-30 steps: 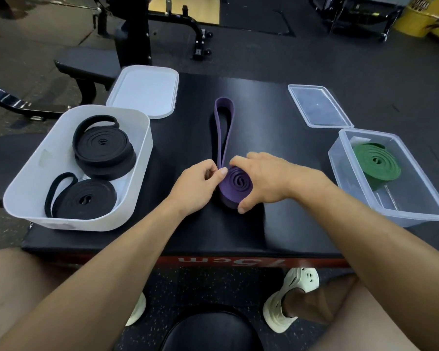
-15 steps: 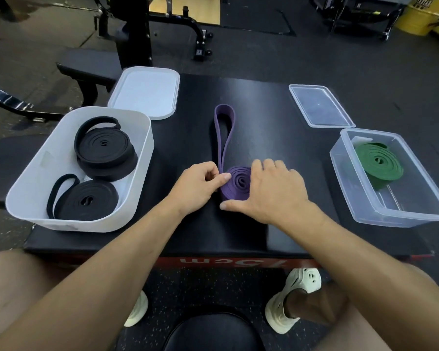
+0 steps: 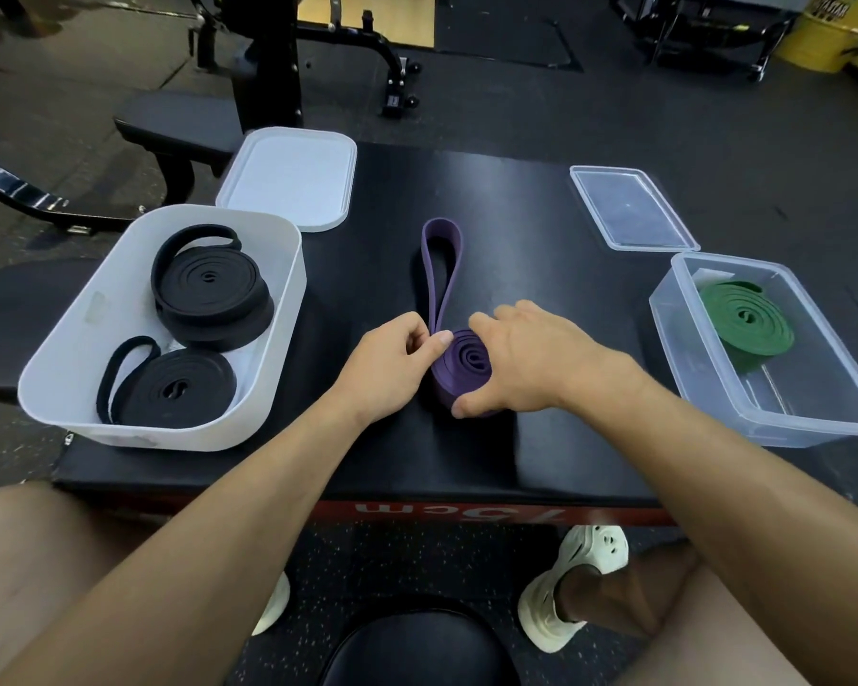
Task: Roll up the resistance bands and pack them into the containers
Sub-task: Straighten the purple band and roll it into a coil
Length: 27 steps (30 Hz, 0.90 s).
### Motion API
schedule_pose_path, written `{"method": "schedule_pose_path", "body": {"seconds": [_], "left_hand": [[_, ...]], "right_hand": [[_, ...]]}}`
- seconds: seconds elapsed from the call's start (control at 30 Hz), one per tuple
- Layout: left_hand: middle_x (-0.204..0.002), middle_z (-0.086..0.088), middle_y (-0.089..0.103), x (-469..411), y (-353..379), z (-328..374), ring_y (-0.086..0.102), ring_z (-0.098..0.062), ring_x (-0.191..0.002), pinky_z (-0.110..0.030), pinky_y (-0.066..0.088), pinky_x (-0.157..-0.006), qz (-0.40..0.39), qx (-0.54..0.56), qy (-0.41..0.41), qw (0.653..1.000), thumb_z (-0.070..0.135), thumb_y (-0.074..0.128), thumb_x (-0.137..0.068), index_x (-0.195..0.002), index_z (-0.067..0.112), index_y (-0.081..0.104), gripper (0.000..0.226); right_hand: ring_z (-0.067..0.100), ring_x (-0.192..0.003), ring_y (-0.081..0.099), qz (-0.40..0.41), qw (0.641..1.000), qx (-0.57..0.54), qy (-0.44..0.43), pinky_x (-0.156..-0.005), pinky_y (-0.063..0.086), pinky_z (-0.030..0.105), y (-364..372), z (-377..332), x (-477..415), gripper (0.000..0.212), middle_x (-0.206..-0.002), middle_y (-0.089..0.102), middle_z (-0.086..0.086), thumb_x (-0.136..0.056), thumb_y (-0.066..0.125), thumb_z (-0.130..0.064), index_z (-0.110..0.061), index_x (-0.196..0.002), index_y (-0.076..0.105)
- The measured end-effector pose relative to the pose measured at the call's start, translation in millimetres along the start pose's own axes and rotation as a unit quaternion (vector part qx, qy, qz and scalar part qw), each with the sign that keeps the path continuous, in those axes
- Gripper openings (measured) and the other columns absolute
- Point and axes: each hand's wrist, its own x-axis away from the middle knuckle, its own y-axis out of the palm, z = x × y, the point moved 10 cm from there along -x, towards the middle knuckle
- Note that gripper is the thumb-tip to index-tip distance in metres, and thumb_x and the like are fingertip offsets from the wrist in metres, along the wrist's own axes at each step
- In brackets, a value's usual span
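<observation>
Both our hands (image 3: pixel 466 361) pinch the half-coiled purple rubber resistance band (image 3: pixel 461 361) mid-counter (image 3: pixel 541 462), keeping the coil tight while rolling.

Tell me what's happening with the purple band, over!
Both hands, left hand and right hand, on purple band. Half rolled, tail loose. Nothing blocking. Over.

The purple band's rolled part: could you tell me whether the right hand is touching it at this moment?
Touching. The head view shows the right hand cupped over the coil of the purple band, its thumb pressed against the coil's near edge and its fingers resting on the far side.
</observation>
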Motion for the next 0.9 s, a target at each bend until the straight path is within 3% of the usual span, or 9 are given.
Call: {"method": "schedule_pose_path", "body": {"seconds": [0.13,0.27,0.4,0.47,0.53,0.6,0.7,0.8,0.9], "left_hand": [[-0.067,0.006,0.054,1.8,1.0,-0.1,0.046,-0.009,-0.062,-0.028,0.042,-0.063,-0.004,-0.001,0.005,1.000,0.051,0.058,-0.101,-0.083,0.012,0.055,0.044],[-0.067,0.007,0.056,1.7,2.8,-0.2,0.046,-0.007,-0.061,-0.026,0.042,-0.062,-0.013,0.010,0.013,1.000,0.048,0.062,-0.100,-0.080,0.015,0.055,0.039],[-0.065,0.008,0.056,0.9,5.4,-3.5,0.045,-0.006,-0.059,-0.024,0.040,-0.061,-0.027,0.026,0.017,0.999,0.048,0.067,-0.097,-0.080,0.015,0.055,0.039],[-0.064,0.008,0.056,0.2,5.4,-2.8,0.045,-0.006,-0.058,-0.025,0.040,-0.062,-0.026,0.029,0.018,0.999,0.047,0.068,-0.097,-0.080,0.015,0.056,0.038],[-0.063,0.009,0.055,-0.4,4.4,-2.5,0.044,-0.007,-0.058,-0.026,0.041,-0.062,-0.023,0.028,0.019,0.999,0.046,0.068,-0.097,-0.079,0.015,0.056,0.038],[-0.062,0.009,0.054,-0.7,3.4,-2.7,0.043,-0.007,-0.057,-0.026,0.040,-0.061,-0.021,0.019,0.018,0.999,0.046,0.068,-0.097,-0.078,0.015,0.055,0.039],[-0.064,0.006,0.057,-0.4,4.0,-2.5,0.045,-0.008,-0.059,-0.027,0.042,-0.062,-0.023,0.011,0.016,1.000,0.047,0.067,-0.098,-0.078,0.016,0.056,0.038],[-0.066,0.006,0.058,0.6,4.8,-2.6,0.047,-0.009,-0.060,-0.027,0.042,-0.061,-0.022,0.004,0.010,1.000,0.047,0.065,-0.098,-0.079,0.016,0.056,0.038],[-0.069,0.006,0.059,1.3,3.9,-0.8,0.047,-0.009,-0.062,-0.026,0.043,-0.062,-0.015,0.003,0.007,1.000,0.048,0.065,-0.098,-0.080,0.015,0.056,0.039]], "right_hand": [[0.021,-0.109,0.043,-0.040,0.997,0.013,-0.060,-0.092,0.047,0.038,-2.2,-3.2,-4.9,0.087,-0.111,0.047,-0.005,-0.065,0.080,-0.072,-0.026,-0.131,0.048],[0.020,-0.124,0.044,-0.035,0.988,0.101,-0.114,-0.094,0.042,0.036,-2.1,-12.3,-1.7,0.101,-0.137,0.047,-0.008,-0.073,0.086,-0.046,-0.032,-0.155,0.028],[0.020,-0.144,0.034,-0.030,0.993,0.035,-0.111,-0.109,0.040,0.043,5.1,-8.3,8.1,0.103,-0.157,0.033,-0.006,-0.082,0.078,-0.024,-0.023,-0.161,0.011],[0.021,-0.149,0.027,-0.028,0.997,-0.010,-0.070,-0.113,0.037,0.044,6.0,-3.3,16.7,0.116,-0.164,0.025,-0.002,-0.080,0.081,-0.042,-0.017,-0.162,0.003],[0.027,-0.143,0.038,-0.008,0.999,-0.023,0.026,-0.105,0.041,0.044,3.6,4.7,25.6,0.129,-0.156,0.038,0.005,-0.072,0.071,-0.078,-0.011,-0.160,0.007],[0.029,-0.112,0.058,0.006,0.992,0.000,0.125,-0.081,0.043,0.040,-0.7,10.3,33.2,0.123,-0.116,0.061,0.006,-0.063,0.049,-0.100,-0.009,-0.144,0.036],[0.024,-0.081,0.050,0.033,0.988,0.013,0.152,-0.067,0.036,0.035,-5.4,-0.2,30.1,0.098,-0.070,0.038,-0.001,-0.064,0.036,-0.105,-0.015,-0.102,0.048],[0.024,-0.082,0.045,0.059,0.987,-0.007,0.148,-0.067,0.033,0.036,-6.5,-4.6,25.4,0.090,-0.071,0.037,-0.002,-0.069,0.038,-0.101,-0.016,-0.097,0.040],[0.026,-0.086,0.046,0.062,0.991,0.026,0.118,-0.074,0.032,0.037,-2.2,-1.9,21.2,0.088,-0.094,0.059,0.001,-0.073,0.040,-0.097,-0.016,-0.105,0.042]]}}
